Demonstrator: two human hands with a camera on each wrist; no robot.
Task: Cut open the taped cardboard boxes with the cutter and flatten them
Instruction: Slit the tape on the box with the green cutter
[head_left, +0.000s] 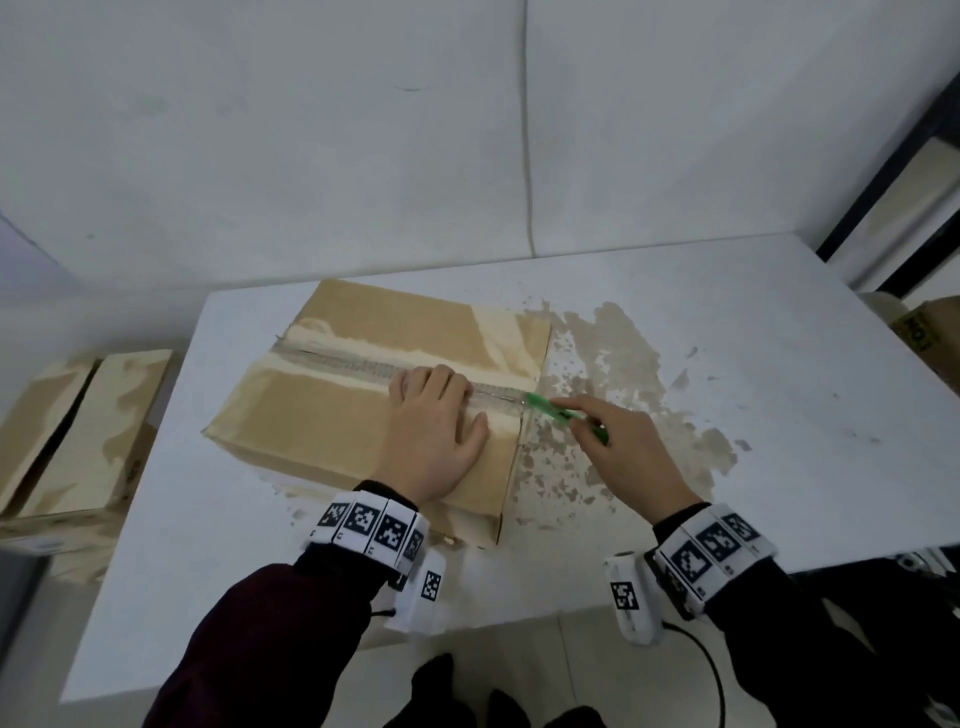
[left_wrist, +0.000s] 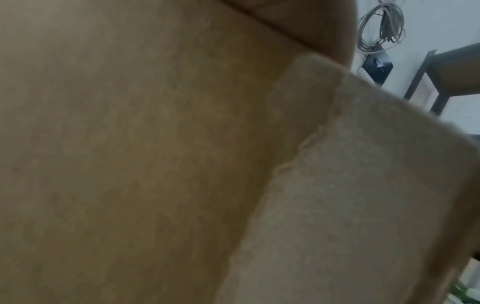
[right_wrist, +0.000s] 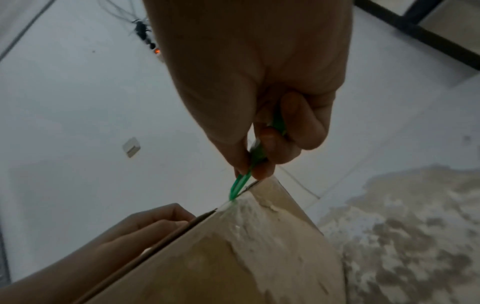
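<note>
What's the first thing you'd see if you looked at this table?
A big cardboard box in the middle of the white table, with the left hand pressing flat on top. At the box's right edge, the right hand holds a bright green cutter at the taped seam.

Both arms are reaching forward in dark sleeves, each wrist wearing a band of black-and-white markers. The left hand (head_left: 434, 434) is lying palm down with fingers straight and spread. The right hand (head_left: 621, 454) is curling its fingers in a pinch, forefinger stretching ahead.
</note>
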